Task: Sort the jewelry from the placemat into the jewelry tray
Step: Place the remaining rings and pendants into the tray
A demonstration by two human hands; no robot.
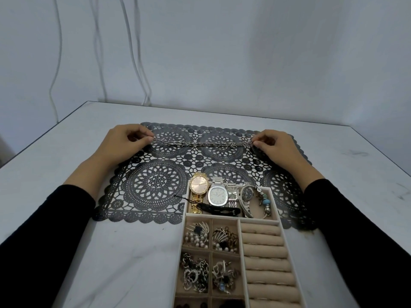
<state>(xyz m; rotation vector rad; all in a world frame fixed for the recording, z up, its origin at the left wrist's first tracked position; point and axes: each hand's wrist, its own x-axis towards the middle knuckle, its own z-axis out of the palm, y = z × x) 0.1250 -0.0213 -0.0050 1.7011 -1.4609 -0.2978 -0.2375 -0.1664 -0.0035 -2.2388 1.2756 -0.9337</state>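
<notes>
Two hands are in view, both in black sleeves, over a pale table.

Left side: white cables hang down the wall behind the table. The left hand sits at the far left corner of the black lace placemat, with thumb and forefinger pinched together on one end of a silver link chain.

Centre: the chain runs straight across the far part of the placemat, doubled into several strands, from one hand to the other. It cannot be told whether it rests on the mat or is held just clear of it.

Centre right, near edge: the beige jewelry tray lies partly over the placemat's near right portion. Its far compartment holds, in order:
- a gold watch
- a large silver watch
- a small square-faced silver watch
- a dark-dialled watch
- a beaded bracelet

A black hair clip lies across the near side of that compartment. The small square compartments below hold mixed brooches and earrings, too tangled to itemise. Padded ring rolls fill the long compartment to the right.

Right side: the right hand is at the far right of the placemat, fingertips pinched on the chain's other end.
</notes>
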